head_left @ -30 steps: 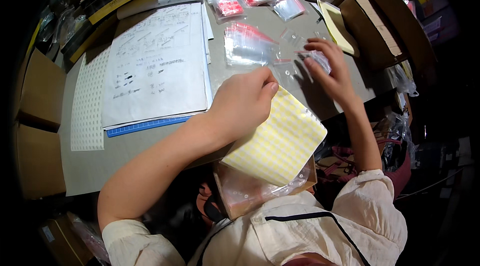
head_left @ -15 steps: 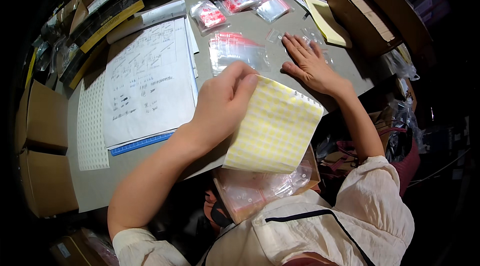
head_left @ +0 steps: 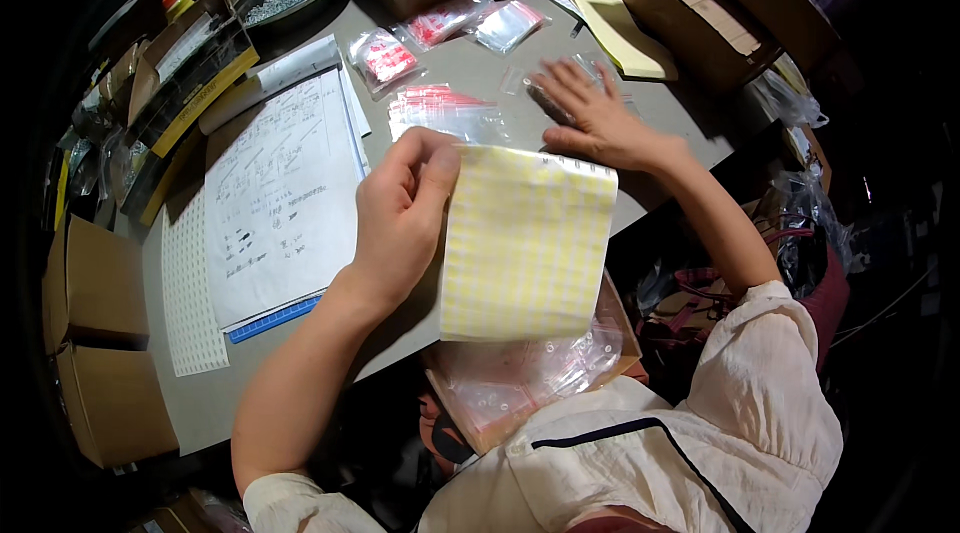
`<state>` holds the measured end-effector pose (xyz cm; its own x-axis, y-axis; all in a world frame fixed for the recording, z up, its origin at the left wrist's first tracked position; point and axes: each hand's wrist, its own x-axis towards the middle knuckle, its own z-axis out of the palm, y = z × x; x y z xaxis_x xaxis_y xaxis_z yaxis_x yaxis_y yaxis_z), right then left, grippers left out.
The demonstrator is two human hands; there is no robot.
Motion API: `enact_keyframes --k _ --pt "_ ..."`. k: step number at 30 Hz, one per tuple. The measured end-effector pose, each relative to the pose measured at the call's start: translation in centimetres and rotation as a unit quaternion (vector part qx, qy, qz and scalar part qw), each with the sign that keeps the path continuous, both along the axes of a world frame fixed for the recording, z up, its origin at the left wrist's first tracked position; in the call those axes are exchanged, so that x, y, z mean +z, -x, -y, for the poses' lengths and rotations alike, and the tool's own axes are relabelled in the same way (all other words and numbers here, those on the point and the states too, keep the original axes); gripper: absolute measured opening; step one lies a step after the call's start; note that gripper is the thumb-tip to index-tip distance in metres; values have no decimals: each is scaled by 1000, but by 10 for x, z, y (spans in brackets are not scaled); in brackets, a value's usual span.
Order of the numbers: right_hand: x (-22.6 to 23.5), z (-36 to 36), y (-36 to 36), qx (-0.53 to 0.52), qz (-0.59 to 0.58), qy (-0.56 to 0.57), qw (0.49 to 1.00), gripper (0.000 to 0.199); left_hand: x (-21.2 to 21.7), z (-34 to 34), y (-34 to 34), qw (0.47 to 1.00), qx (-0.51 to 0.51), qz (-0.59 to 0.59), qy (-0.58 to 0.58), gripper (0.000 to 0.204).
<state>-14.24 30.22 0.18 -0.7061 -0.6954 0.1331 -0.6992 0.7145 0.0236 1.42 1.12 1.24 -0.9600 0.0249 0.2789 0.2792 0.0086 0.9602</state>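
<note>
Left hand (head_left: 400,208) pinches yellow sticker sheet (head_left: 525,243) at frame centre, most stickers apparently unpeeled. Right hand (head_left: 590,118), flat and open, presses small clear bag (head_left: 550,98) on tabletop (head_left: 480,58).

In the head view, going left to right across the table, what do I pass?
Brown cardboard boxes → white dotted sticker sheet → handwritten paper → left hand → yellow sticker sheet → right hand, flat on the table.
</note>
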Motion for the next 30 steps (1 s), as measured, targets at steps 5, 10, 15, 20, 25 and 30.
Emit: enact_keyframes --k 5,10,15,20,25,30 --pt "-16 -35 13 -114 7 16 993 86 17 15 11 992 24 -1 -120 18" --pt "4 -18 -32 -6 105 214 971 84 23 46 26 976 116 17 -186 22" --pt "-7 -10 10 -73 43 127 988 88 19 67 37 972 140 8 -190 21" --pt "-12 -11 -7 -11 58 120 991 77 20 66 38 975 127 -2 -181 21" --pt "-3 -12 -85 36 77 200 976 60 14 81 42 979 67 -21 -190 23" --pt "-2 7 -169 60 62 277 957 40 16 65 36 985 141 9 -96 31"
